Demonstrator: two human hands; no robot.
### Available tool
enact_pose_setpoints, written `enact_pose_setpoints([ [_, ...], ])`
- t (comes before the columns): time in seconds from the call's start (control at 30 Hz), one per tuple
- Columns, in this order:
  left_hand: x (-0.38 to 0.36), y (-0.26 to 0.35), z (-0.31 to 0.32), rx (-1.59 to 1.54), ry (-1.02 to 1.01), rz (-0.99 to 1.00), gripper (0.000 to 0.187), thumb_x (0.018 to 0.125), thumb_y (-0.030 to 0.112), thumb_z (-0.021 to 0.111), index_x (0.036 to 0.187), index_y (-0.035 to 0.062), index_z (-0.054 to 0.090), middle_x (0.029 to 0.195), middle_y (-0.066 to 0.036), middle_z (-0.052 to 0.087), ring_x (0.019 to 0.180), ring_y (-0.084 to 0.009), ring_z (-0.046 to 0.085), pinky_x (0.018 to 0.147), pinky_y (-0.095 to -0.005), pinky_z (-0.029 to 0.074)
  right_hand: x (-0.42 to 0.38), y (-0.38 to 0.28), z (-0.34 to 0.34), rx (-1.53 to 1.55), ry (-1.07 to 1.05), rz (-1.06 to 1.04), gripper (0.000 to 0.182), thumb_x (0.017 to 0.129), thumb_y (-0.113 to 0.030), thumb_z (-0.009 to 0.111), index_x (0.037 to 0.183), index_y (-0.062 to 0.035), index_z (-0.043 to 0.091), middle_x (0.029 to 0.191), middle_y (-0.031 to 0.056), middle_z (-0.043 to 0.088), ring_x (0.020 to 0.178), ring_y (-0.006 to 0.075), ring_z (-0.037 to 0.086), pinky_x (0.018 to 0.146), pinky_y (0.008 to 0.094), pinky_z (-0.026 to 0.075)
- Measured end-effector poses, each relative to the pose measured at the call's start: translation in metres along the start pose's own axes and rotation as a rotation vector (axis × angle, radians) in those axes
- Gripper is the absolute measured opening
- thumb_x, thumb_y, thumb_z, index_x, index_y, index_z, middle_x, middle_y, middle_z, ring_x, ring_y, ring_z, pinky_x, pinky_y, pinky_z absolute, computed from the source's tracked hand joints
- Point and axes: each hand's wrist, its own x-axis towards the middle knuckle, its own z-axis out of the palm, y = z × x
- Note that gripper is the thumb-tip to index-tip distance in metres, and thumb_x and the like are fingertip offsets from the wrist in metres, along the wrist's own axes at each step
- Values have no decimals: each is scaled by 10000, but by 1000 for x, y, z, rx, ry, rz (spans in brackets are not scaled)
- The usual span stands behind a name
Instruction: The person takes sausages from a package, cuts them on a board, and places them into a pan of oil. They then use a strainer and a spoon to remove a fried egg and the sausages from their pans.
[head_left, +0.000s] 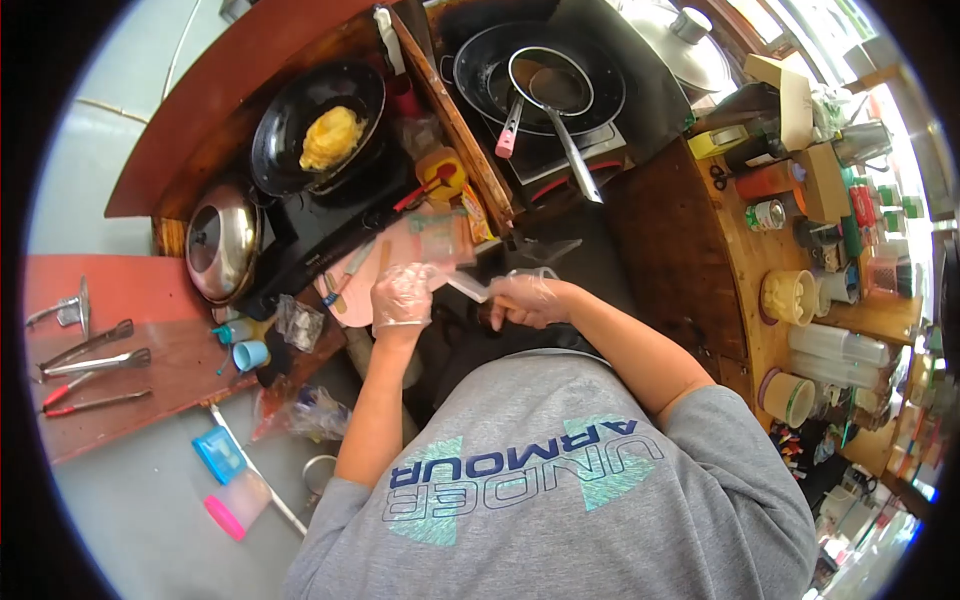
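My left hand [402,295], in a clear plastic glove, is closed in a fist over the near edge of a pink cutting board [352,308]. My right hand [532,300], also gloved in clear plastic, has its fingers curled in front of my body, with a small dark brown patch showing at them. A pale, flat strip [468,287] spans the gap between both hands; I cannot tell what it is. A clear plastic box [440,240] sits on the board just beyond my left hand. Slim-handled utensils [352,270] lie on the board too.
A black wok [268,150] with a folded yellow omelette [332,138] stands on the left stove. On the right burner, a strainer [550,82] and a long-handled ladle rest across another wok [470,70]. Tongs [100,362] lie at far left; a wooden counter [735,250] holds containers.
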Motion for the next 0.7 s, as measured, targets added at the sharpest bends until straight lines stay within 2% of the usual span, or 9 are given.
enact_pose_setpoints([
  [0.07,-26,-9,21,65,-27,-45,105,843,67,609,816,40,706,749,-132,671,760,-330,654,719,-422,527,-7,16,-14,-144,101,80,532,962,-492,410,868,-25,646,520,-63,276,410,78,230,374,282,197],
  [0.13,-61,-20,59,-134,-131,-326,147,875,122,595,818,57,714,744,-141,666,763,-336,646,734,-431,520,-13,39,-29,-220,298,93,532,957,-503,422,883,-29,653,534,-56,294,431,89,237,415,289,197],
  [0.17,-69,-14,69,-151,-214,-421,178,898,167,586,847,75,729,773,-152,675,779,-342,652,732,-433,521,-20,47,-37,-181,293,75,528,955,-504,438,894,-27,657,556,-45,319,453,101,262,434,292,210],
  [0.27,-118,-25,145,-134,-331,-476,189,903,182,586,859,68,730,792,-154,684,811,-347,662,729,-432,523,-29,75,-60,-45,316,69,512,958,-498,458,891,-29,653,572,-36,336,460,105,270,439,297,219],
  [0.3,-131,-26,167,-45,-396,-464,143,864,159,624,877,109,757,904,-67,720,853,-285,676,748,-385,553,-33,81,-66,-41,322,78,512,958,-498,458,891,-29,653,572,-36,336,460,105,270,439,297,219],
  [0.33,-138,-25,185,-56,-401,-464,143,864,159,624,877,109,757,904,-67,720,853,-285,676,748,-385,553,-38,86,-70,-8,364,68,503,960,-492,468,890,-28,649,569,-35,334,462,108,275,439,298,223],
  [0.43,-155,-19,232,202,-676,-429,158,823,149,630,928,164,746,928,-13,724,891,-200,692,760,-335,560,-44,108,-85,49,449,34,483,974,-472,472,898,-27,643,555,-29,349,461,109,298,434,296,245],
  [0.57,-186,-30,302,171,-685,-494,148,838,155,608,913,159,735,927,-25,717,909,-205,697,769,-332,558,-54,122,-88,97,565,31,441,981,-430,500,898,-20,640,549,-8,393,460,119,335,435,302,282],
  [0.7,-191,-36,339,207,-820,-442,207,882,179,569,1040,119,687,1013,-93,705,1008,-258,676,861,-341,531,-56,133,-91,102,618,45,419,975,-412,517,884,-22,641,549,-1,404,462,129,358,439,314,302],
])
